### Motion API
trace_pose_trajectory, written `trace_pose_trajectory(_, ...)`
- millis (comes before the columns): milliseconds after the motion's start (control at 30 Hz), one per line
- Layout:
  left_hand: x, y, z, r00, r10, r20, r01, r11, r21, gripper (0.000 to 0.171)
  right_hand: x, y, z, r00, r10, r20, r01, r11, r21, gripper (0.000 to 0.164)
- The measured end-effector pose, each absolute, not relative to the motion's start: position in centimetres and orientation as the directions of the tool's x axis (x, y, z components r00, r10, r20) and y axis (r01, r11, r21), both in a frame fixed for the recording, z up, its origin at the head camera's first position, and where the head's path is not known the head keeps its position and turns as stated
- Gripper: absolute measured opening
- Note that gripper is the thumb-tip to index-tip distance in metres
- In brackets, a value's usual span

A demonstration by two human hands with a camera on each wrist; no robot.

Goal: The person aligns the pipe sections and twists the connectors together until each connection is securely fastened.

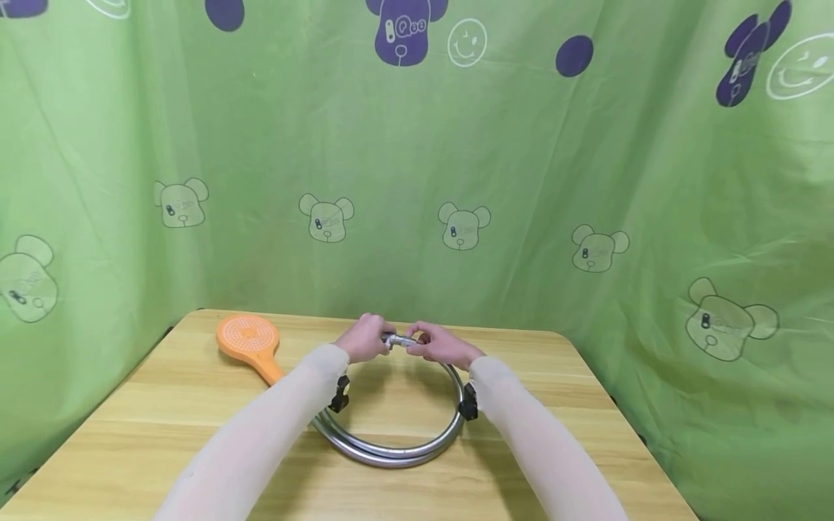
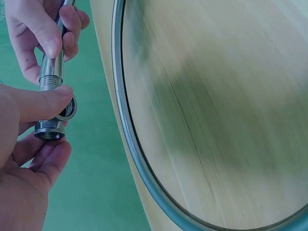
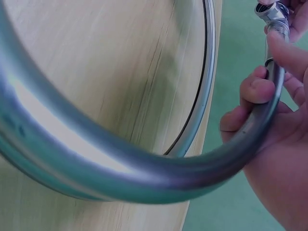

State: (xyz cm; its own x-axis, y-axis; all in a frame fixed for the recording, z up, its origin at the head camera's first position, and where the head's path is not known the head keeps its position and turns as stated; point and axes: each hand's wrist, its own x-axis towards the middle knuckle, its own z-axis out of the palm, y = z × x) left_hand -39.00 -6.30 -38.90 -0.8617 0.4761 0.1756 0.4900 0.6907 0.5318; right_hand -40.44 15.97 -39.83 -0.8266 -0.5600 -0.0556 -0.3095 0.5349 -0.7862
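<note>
A chrome tee-shaped fitting (image 2: 50, 126) with open threaded ends is pinched between thumb and fingers of my left hand (image 2: 24, 134). My right hand (image 3: 284, 120) grips the end of a grey metallic shower hose (image 3: 144, 178), whose chrome end piece (image 2: 52, 70) meets the fitting at its threads. In the head view the left hand (image 1: 366, 339) and right hand (image 1: 446, 345) face each other over the table's far edge. From there the hose (image 1: 391, 454) loops down onto the wood. Part of the joint is hidden behind fingers.
An orange shower head (image 1: 249, 337) lies face up on the wooden table (image 1: 554, 434), left of the hands, its handle partly behind the left sleeve. A green patterned curtain (image 1: 391, 145) hangs behind and beside the table. Black wrist cameras (image 1: 468, 402) sit close to the hose loop.
</note>
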Motion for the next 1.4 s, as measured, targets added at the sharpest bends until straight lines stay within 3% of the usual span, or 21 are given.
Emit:
trace_pose_trajectory(233, -38.96, -6.33, -38.99, -0.859, 0.477, 0.187, 0.498, 0.690, 0.526, 0.018, -40.51, 16.15, -39.99, -0.826, -0.562, -0.040, -0.352, 0.570, -0.743, 0.019)
trace_pose_trajectory(400, -38.81, -6.40, -39.11, -0.853, 0.476, 0.216, 0.513, 0.685, 0.517, 0.029, -40.43, 16.09, -39.88, -0.824, -0.564, -0.063, -0.335, 0.573, -0.748, 0.027)
trace_pose_trajectory(667, -38.93, -6.53, -38.90, -0.869, 0.444, 0.218, 0.482, 0.665, 0.571, 0.042, -40.45, 15.97, -40.00, -0.844, -0.536, -0.020, -0.301, 0.505, -0.809, 0.026)
trace_pose_trajectory(1000, -39.11, -6.77, -39.53, -0.883, 0.419, 0.210, 0.452, 0.644, 0.618, 0.035, -40.77, 16.40, -40.16, -0.825, -0.564, -0.043, -0.355, 0.575, -0.737, 0.022)
trace_pose_trajectory(1400, -39.08, -6.65, -39.14, -0.888, 0.417, 0.195, 0.435, 0.623, 0.650, 0.036, -40.91, 16.50, -40.28, -0.833, -0.552, -0.035, -0.339, 0.559, -0.757, 0.016)
